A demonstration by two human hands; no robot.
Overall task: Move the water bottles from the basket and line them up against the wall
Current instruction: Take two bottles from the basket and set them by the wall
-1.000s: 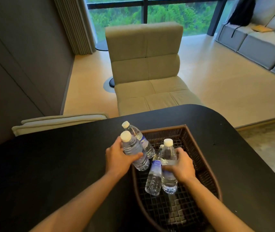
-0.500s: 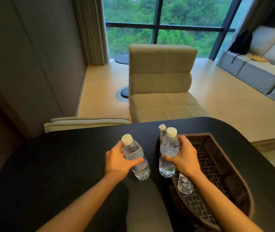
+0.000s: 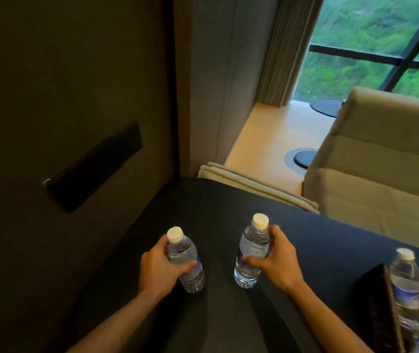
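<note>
Two clear plastic water bottles with white caps and blue labels are held upright over the black bench (image 3: 228,200), near its wall-side end. The left bottle (image 3: 186,263) leans slightly, its cap toward the dark wall (image 3: 63,85); the right bottle (image 3: 250,253) stands nearly vertical, well apart from the first. Whether their bases touch the bench surface cannot be told. The left hand (image 3: 161,268) is wrapped around the left bottle at mid-height, thumb across the front over the label. The right hand (image 3: 276,261) is clamped on the right bottle from its outer side, fingers curling around the shoulder and thumb across the body. Both forearms extend from the lower edge, bare, converging slightly toward the bottles. At the far right, a third bottle (image 3: 406,289) stands tilted in the dark woven basket (image 3: 379,301), blurred; more bottles lie below it at the corner, indistinct. A beige chair (image 3: 381,154) stands beyond the bench.
</note>
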